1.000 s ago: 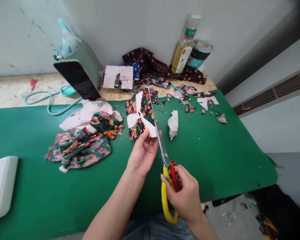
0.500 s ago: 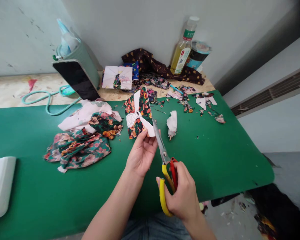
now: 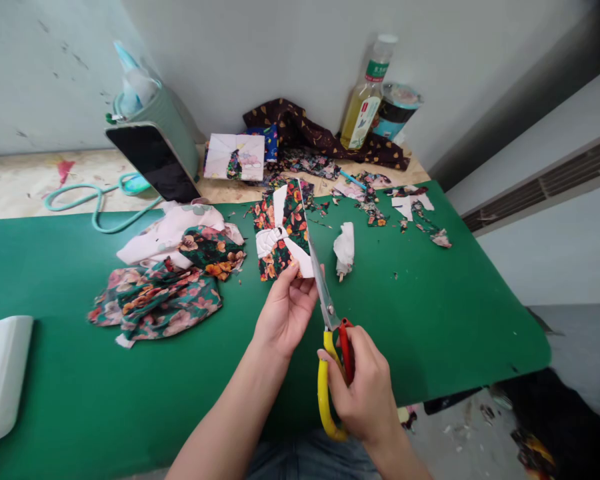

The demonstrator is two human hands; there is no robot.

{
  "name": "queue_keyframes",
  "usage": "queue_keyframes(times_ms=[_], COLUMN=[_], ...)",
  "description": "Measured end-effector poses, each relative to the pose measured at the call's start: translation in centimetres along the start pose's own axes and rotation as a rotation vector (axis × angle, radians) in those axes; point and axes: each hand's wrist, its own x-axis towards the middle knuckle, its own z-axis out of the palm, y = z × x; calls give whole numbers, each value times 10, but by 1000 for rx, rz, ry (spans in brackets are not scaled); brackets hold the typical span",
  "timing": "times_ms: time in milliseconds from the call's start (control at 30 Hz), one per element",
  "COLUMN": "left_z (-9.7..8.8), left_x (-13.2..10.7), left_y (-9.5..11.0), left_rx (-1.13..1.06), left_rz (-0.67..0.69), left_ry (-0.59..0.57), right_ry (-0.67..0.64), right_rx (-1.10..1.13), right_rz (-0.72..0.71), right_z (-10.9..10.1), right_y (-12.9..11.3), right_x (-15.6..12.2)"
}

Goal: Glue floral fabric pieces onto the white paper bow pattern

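Note:
My left hand (image 3: 289,308) pinches the lower edge of a rectangular floral fabric piece (image 3: 296,220), dark with orange and red flowers and white bow-like strips across it. The fingers lie behind the piece and the thumb on its front. My right hand (image 3: 364,383) grips the scissors (image 3: 331,310) by their yellow and red handles. The blades point up and away, running along the right edge of the fabric piece. Whether they touch the cloth along their whole length I cannot tell. A crumpled white tissue-like bundle (image 3: 345,250) lies just right of the blades.
Crumpled floral cloth (image 3: 173,300) and pink cloth (image 3: 153,240) lie left on the green mat (image 3: 455,320). Behind stand a phone (image 3: 155,163), a pale green holder (image 3: 177,133), a bottle (image 3: 365,110) and a cup (image 3: 397,113). Fabric scraps (image 3: 375,212) litter the back right.
My left hand and the fabric piece have shifted slightly to the right and down. The scissor blades stay along its right edge, and the handles look a little lower.

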Motion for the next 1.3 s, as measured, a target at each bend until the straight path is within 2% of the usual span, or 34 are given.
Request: queue_keyframes(times_ms=[367, 533, 800, 1100, 1300], left_z=[-1, 0, 1, 1, 0], left_x=[1, 1, -2, -2, -2], left_y=[0, 1, -2, -2, -2], left_rx=[-9, -15, -14, 1, -1], left_rz=[-5, 2, -20, -9, -13], left_ry=[-15, -16, -64, -4, -13], right_ry=[22, 52, 83, 47, 25], right_rx=[8, -13, -32, -7, 32], right_rz=[-34, -8, -23, -2, 11], right_z=[0, 2, 4, 2, 2], right_y=[0, -1, 2, 3, 4], right_x=[-4, -3, -4, -3, -4])
